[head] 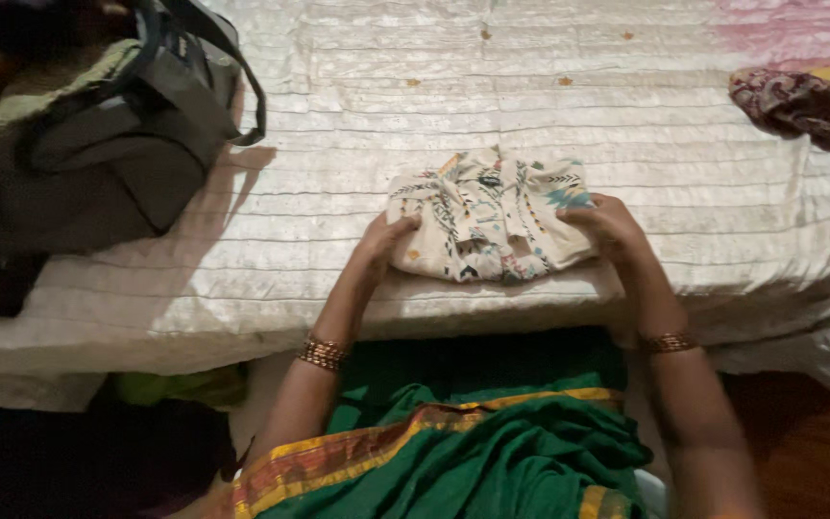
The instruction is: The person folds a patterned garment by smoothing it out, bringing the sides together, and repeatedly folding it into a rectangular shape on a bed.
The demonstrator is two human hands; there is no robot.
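Observation:
A folded cream garment with a multicoloured print (487, 216) lies near the front edge of a bed covered by a white quilted spread (415, 96). My left hand (386, 240) grips the garment's left edge, fingers curled over the fabric. My right hand (607, 229) holds its right edge the same way. Both wrists wear gold bangles. A green sari with a gold and red border (453, 442) covers my lap below the bed edge.
A grey and dark bag with a strap (117, 135) sits on the bed at the left. A dark patterned cloth (809, 106) lies at the right edge, next to a pink patch of bedding. Dark floor shows at the lower right.

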